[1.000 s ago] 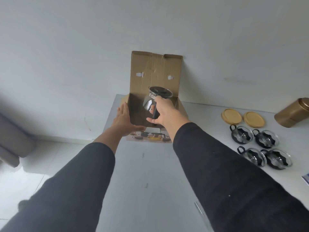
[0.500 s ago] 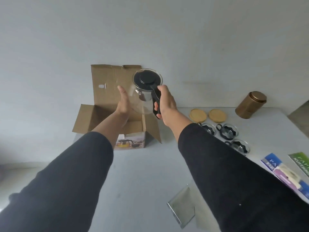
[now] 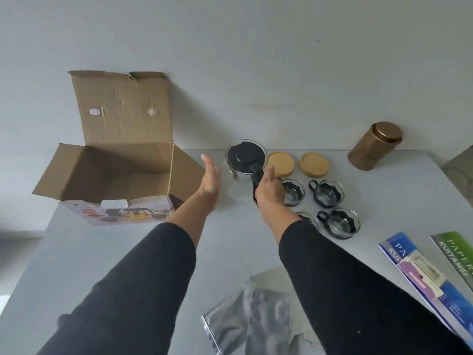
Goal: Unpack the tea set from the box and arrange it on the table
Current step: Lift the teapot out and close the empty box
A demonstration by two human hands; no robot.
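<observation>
A glass teapot [image 3: 240,180] with a black lid stands on or just above the grey table [image 3: 102,252], between the box and the cups. My right hand [image 3: 270,190] grips its black handle. My left hand [image 3: 210,184] hovers flat and open just left of the pot, not touching it. The cardboard box [image 3: 112,170] stands open at the back left, its lid flap up against the wall. Several glass cups [image 3: 329,193] in black holders sit to the right of the pot, and two round wooden lids [image 3: 313,163] lie behind them.
A bronze canister [image 3: 375,146] stands at the back right by the wall. Printed booklets [image 3: 422,272] lie at the right edge. Silvery plastic bags [image 3: 250,319] lie near the front between my arms. The table's left edge drops to the floor.
My right hand has carried the teapot out of the box, to the right and down toward the table beside the cups. My left hand has left the box and followed alongside.
</observation>
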